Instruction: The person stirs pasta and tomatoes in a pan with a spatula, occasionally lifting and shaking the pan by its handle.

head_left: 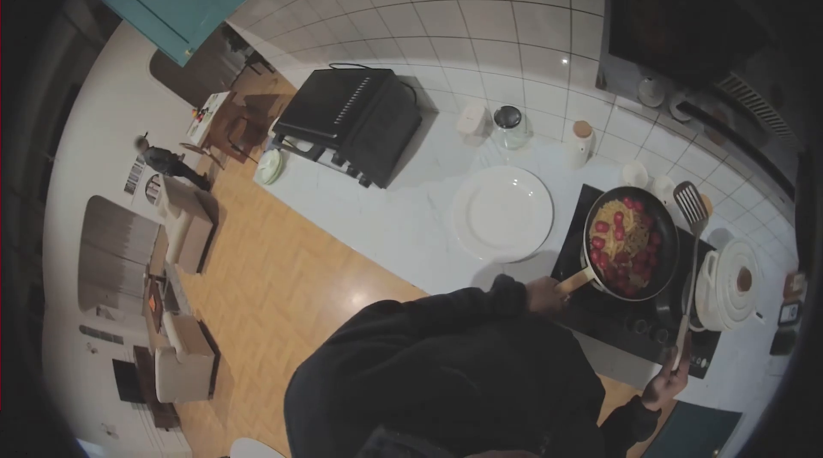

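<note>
My left hand (pixel 544 296) is closed around the wooden handle of a dark frying pan (pixel 667 259). The pan is over the black cooktop (pixel 576 262) and holds noodle-like yellow food (pixel 633 231) with red tomato-like pieces (pixel 603 226). Lower right, my right hand (pixel 665 382) grips the handle of a slotted spatula (pixel 691 204). Its metal head is raised to the right of the pan, apart from the food. A large white plate (pixel 502 214) lies on the counter left of the pan.
A lidded white pot (pixel 729 286) stands right of the spatula. Behind the plate are a glass jar (pixel 512 128) and a cork-topped bottle (pixel 579 145). A black toaster oven (pixel 347 119) sits at the counter's left. Another person (pixel 167 160) stands in the far room.
</note>
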Demonstrator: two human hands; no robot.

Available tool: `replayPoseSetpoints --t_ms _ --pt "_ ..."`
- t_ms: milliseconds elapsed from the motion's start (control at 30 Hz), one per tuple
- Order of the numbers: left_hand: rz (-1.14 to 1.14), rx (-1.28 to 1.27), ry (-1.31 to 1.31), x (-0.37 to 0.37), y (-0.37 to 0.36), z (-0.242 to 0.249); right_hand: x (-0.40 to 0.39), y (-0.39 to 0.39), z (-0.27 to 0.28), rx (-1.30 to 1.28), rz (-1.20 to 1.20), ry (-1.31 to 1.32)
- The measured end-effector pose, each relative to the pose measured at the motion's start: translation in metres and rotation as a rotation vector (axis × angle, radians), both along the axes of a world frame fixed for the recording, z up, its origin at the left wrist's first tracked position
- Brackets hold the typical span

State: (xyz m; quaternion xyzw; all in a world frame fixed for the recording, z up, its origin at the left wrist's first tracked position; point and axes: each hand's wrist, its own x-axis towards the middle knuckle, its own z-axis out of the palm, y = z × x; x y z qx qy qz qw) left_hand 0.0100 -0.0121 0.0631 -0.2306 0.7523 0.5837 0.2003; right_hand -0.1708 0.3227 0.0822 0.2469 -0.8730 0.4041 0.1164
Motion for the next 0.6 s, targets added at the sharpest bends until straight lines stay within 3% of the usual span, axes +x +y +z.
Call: replayPoseSetpoints --t_ms 67,267,367,467,567,600 --pt "-0.133 -0.063 0.145 -0.005 0.007 -0.013 -0.002 0.0 0.009 -0.027 0.053 0.107" --pt "0.113 -0.008 0.006 -0.012 0.016 -0.035 0.007 -0.015 0.014 -0.1 0.013 0.136" --pt "0.219 0.029 0.057 -0.01 0.013 -0.053 0.01 -0.015 0.014 -0.067 0.012 0.032" --pt "0.127 -0.023 0.085 -0.004 0.017 -0.046 0.006 -0.01 0.022 -0.05 0.038 0.077" --pt "0.082 0.07 0.099 -0.004 0.01 -0.06 -0.003 -0.003 0.005 -0.059 0.234 0.155" --pt "0.034 -0.062 0.185 0.004 0.009 -0.078 0.003 -0.006 0.008 -0.056 0.244 0.133"
